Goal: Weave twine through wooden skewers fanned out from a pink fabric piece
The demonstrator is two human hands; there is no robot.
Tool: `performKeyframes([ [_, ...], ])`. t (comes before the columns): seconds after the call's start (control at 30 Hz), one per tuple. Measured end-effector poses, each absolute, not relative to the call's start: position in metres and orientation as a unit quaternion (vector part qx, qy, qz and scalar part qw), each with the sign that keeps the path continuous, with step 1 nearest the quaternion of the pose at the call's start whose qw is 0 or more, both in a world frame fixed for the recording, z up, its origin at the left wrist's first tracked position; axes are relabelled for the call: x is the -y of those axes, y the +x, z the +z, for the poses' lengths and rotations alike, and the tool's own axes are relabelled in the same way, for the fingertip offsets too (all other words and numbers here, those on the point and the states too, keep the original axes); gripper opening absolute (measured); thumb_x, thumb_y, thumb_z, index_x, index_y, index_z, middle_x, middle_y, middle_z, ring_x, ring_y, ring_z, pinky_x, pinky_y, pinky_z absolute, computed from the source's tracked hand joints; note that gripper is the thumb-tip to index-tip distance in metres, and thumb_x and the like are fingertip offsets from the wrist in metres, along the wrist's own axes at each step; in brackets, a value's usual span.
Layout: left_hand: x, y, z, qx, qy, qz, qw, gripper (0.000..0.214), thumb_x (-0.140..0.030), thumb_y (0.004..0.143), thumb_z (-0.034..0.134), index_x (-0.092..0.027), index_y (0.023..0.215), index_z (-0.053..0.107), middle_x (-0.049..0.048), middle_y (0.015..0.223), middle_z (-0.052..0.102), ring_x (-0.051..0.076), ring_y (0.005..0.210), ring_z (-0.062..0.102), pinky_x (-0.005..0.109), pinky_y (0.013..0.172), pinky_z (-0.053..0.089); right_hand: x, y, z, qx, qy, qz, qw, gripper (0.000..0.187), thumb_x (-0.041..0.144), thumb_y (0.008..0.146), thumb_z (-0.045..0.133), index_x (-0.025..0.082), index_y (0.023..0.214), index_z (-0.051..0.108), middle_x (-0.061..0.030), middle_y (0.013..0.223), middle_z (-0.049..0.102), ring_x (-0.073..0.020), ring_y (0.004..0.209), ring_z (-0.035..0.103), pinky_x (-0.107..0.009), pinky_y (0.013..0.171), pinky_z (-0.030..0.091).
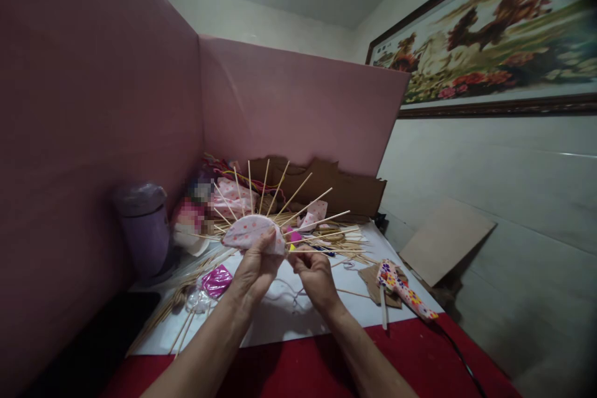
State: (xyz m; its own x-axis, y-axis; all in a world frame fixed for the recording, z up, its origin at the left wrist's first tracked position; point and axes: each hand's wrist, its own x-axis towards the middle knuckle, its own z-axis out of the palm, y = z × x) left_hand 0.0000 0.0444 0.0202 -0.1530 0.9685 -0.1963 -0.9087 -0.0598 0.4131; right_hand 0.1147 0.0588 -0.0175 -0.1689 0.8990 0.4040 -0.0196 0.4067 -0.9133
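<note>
My left hand (255, 270) is closed on a half-round piece of pink flowered fabric (249, 230) with several thin wooden sticks (298, 199) fanning out of it, held up above the table. My right hand (314, 273) is closed just to its right, pinching at the lower edge of the piece where the sticks meet. What its fingers hold is too small to make out. Both forearms reach in from the bottom of the view.
A white sheet (289, 317) lies over a red cloth (420, 354). On it are loose sticks (345, 242), a floral-covered glue gun (405, 289), cardboard scraps (370, 280) and a shiny pink packet (217, 280). A purple cup (142, 224) stands left. Pink panels (298, 99) wall the table.
</note>
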Motion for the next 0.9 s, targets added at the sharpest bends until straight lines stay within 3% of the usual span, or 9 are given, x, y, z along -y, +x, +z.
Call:
performKeyframes([
  [0.13,-0.043,0.001,0.015,-0.234,0.087,0.700,0.669,0.012,-0.002,0.072,0.058,-0.012,0.079,0.059,0.0044,0.070,0.066,0.015,0.059,0.064,0.026,0.053,0.054,-0.064,0.137,-0.008,0.674,-0.370,0.353,0.533,0.015,0.032,0.073,0.061,0.018,0.068,0.065,0.0003,0.063,0.059,-0.0141,0.062,0.051,-0.025,0.059,0.037],
  [0.3,-0.037,0.012,0.011,-0.242,0.127,0.630,0.727,0.012,-0.009,0.073,0.061,-0.013,0.083,0.059,0.0060,0.074,0.067,0.024,0.074,0.066,0.045,0.067,0.054,-0.067,0.158,-0.002,0.675,-0.409,0.260,0.556,0.013,0.029,0.074,0.060,0.019,0.068,0.065,-0.0010,0.066,0.062,-0.0161,0.064,0.054,-0.027,0.063,0.038],
  [0.5,-0.033,0.022,0.016,-0.252,0.121,0.620,0.733,0.009,-0.005,0.077,0.054,-0.010,0.083,0.058,0.0085,0.072,0.067,0.022,0.066,0.066,0.033,0.055,0.056,-0.068,0.164,-0.002,0.654,-0.429,0.227,0.580,0.017,0.032,0.075,0.057,0.018,0.068,0.063,0.0000,0.061,0.060,-0.0146,0.057,0.052,-0.025,0.056,0.037],
  [0.7,-0.036,0.016,0.020,-0.247,0.094,0.689,0.675,0.018,0.004,0.076,0.050,-0.013,0.078,0.056,0.0029,0.067,0.067,0.013,0.055,0.064,0.026,0.053,0.055,-0.055,0.184,-0.019,0.649,-0.472,0.275,0.529,0.022,0.037,0.073,0.059,0.016,0.070,0.061,-0.0020,0.066,0.061,-0.0157,0.062,0.054,-0.025,0.058,0.040],
  [0.9,-0.037,0.008,0.023,-0.266,0.103,0.702,0.652,0.018,0.003,0.076,0.051,-0.014,0.077,0.057,0.0012,0.064,0.066,0.012,0.052,0.062,0.025,0.050,0.055,-0.039,0.220,-0.011,0.703,-0.426,0.277,0.497,0.013,0.029,0.074,0.058,0.017,0.071,0.057,-0.0013,0.068,0.056,-0.0146,0.064,0.052,-0.025,0.058,0.041],
])
